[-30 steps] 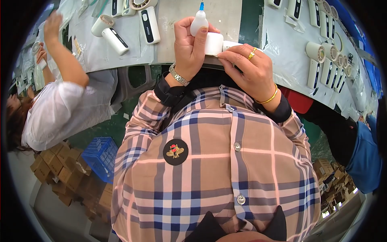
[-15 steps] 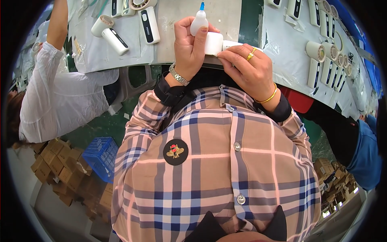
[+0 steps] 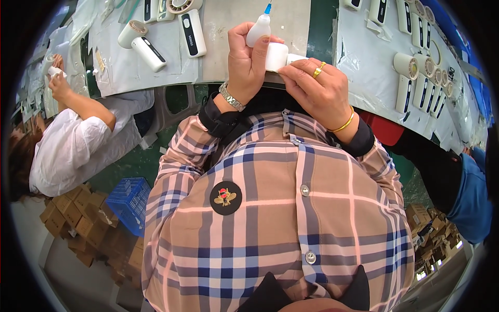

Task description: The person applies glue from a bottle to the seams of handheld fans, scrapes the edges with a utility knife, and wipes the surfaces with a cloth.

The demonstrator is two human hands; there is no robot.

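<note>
A: Status on the piece in hand?
B: Mid-work, I'd judge. Short white plastic drum [image 3: 276, 56] and white plastic bar [image 3: 296, 57] sit end to end at the table's [image 3: 221, 68] near edge. Can't tell if they're joined.
A: Hands?
B: Left hand [image 3: 247, 65] grips a translucent white squeeze bottle [image 3: 259, 32] with a blue needle tip [image 3: 267, 9], its fingers also behind the drum. Right hand [image 3: 319, 88] is pinched narrow on the bar, thumb by the drum's lower edge.
A: Bottle in use?
B: Needle points away from the drum, so not dispensing right now, I'd say. Can't see if anything's been applied.
A: Done so far?
B: White handheld fans with black-striped handles [image 3: 408, 78] in a group on the right; they look whole, finish unconfirmed. Another white fan [image 3: 147, 51] lies left. Drum and bar aren't set down yet.
</note>
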